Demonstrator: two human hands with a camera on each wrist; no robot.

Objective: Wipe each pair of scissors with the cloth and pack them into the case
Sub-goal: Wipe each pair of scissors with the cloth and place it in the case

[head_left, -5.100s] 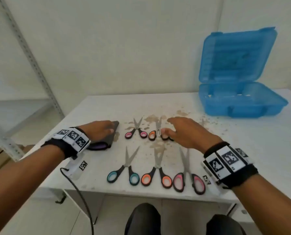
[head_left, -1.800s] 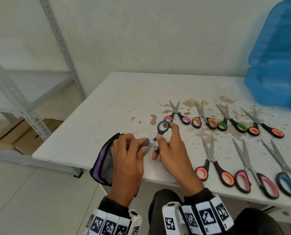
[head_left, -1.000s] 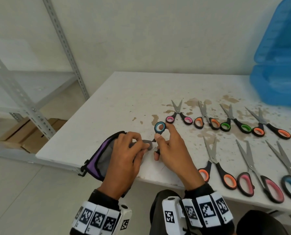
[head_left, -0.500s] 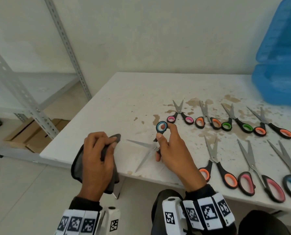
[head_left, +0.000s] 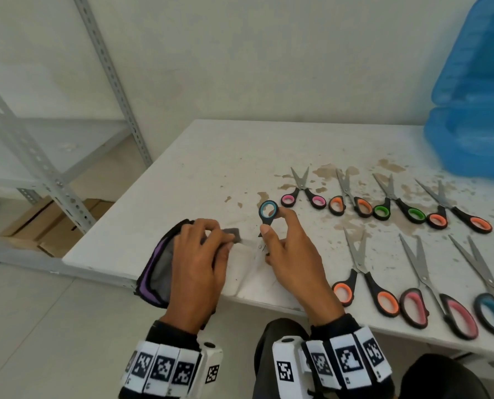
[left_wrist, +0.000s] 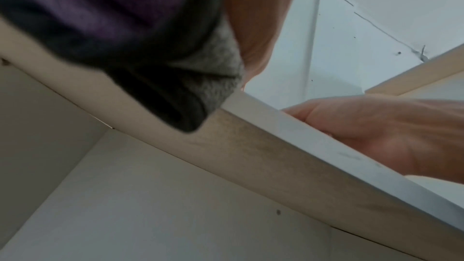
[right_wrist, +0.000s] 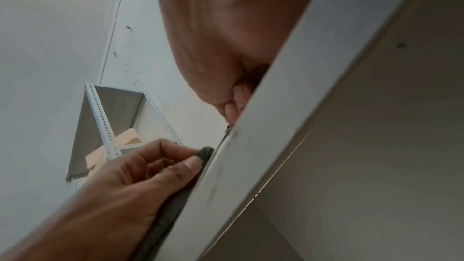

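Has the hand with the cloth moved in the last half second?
Yes. The left hand with the cloth moved right, toward the blue-handled scissors.

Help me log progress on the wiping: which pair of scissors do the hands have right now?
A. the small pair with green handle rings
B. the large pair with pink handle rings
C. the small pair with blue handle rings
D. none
C: the right hand grips the small blue-ringed scissors while the left hand pinches the grey and purple cloth on a blade; the other pairs lie on the white table.

Head downward; wrists under table (left_wrist: 263, 156) edge.
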